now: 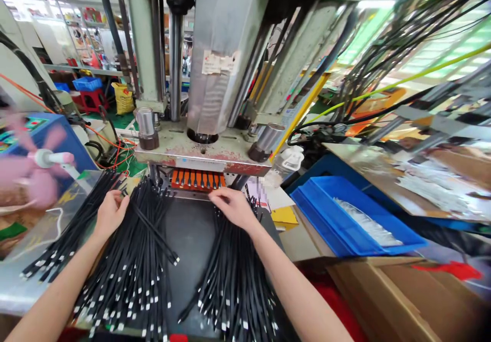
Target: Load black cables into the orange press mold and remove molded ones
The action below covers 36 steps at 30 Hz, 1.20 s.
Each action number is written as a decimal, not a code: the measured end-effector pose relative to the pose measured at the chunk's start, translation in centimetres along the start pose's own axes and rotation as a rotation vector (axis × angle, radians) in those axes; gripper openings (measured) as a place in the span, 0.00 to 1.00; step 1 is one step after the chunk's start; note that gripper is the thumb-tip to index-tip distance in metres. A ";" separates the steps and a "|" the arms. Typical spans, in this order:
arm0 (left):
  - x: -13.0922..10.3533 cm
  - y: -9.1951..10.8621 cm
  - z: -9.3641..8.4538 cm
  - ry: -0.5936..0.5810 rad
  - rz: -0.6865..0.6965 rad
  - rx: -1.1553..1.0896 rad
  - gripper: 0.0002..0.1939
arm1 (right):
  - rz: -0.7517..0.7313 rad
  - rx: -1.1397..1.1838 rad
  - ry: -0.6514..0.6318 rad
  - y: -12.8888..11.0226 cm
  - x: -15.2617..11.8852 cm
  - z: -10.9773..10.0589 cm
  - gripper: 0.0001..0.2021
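Taking the bare strip of the black worktop (184,247) as the clock's centre, open room runs from twelve to six between the cable bundles, narrowing at six where loose ends stray in from both sides. At twelve, the worktop's far edge meets the press, whose scuffed plate (203,157) overhangs the orange block (198,179), leaving only a low gap. The middle bundle (130,260) fills eight to ten, the outer bundle (72,234) lies beyond it at nine, and the right bundle (238,275) covers two to five, its white-tipped ends toward the person. The left hand (111,211), at ten, is loosely curled over the cables, thumb near the fingers; whether it pinches one cannot be told. The right hand (235,206), at two, bends its fingers above the right bundle's top, near the block's right end; its grip cannot be told either. Past the worktop, the blue tray (360,219) sits at three, the white jug (293,159) between one and two, and the blurred pink fan (42,158) at ten. Counted: two hands, three bundles of too many cables to number, one orange block with roughly eight black connectors side by side, one jug and one fan.
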<state>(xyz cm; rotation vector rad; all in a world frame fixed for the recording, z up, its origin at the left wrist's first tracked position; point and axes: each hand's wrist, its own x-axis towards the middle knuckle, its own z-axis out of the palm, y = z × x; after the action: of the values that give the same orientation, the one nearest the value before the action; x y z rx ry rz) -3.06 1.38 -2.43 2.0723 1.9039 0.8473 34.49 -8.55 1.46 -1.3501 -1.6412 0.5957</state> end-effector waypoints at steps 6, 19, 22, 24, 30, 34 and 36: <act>-0.1 0.0 -0.2 -0.029 0.000 -0.070 0.24 | 0.483 -0.149 0.695 8.6 -8.6 -4.2 0.23; 0.1 -0.3 -0.3 0.018 -0.023 -0.132 0.21 | 0.548 -0.003 0.697 11.8 -9.7 -3.7 0.25; -0.3 -0.6 -0.1 0.064 -0.020 -0.197 0.19 | 0.524 0.016 0.706 11.9 -9.9 -3.8 0.24; -0.5 -0.5 -0.3 0.107 0.000 -0.270 0.18 | 0.494 -0.025 0.706 10.9 -9.9 -3.6 0.23; 0.0 3.6 -2.3 -0.284 0.272 -0.354 0.18 | 0.184 -0.213 0.410 3.2 -8.7 -2.8 0.14; 1.4 8.4 -0.4 -0.563 0.250 -0.427 0.17 | -0.022 -0.222 0.128 0.6 -4.3 -1.9 0.10; 2.2 10.5 2.3 -0.568 0.029 -0.612 0.16 | -0.014 -0.252 0.113 1.3 -1.4 -1.1 0.10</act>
<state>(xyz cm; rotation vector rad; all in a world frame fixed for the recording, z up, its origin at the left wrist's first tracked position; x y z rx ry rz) 7.08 2.45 1.67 1.7105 1.1401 0.6396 36.15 -9.63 0.46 -1.5220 -1.6728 0.3054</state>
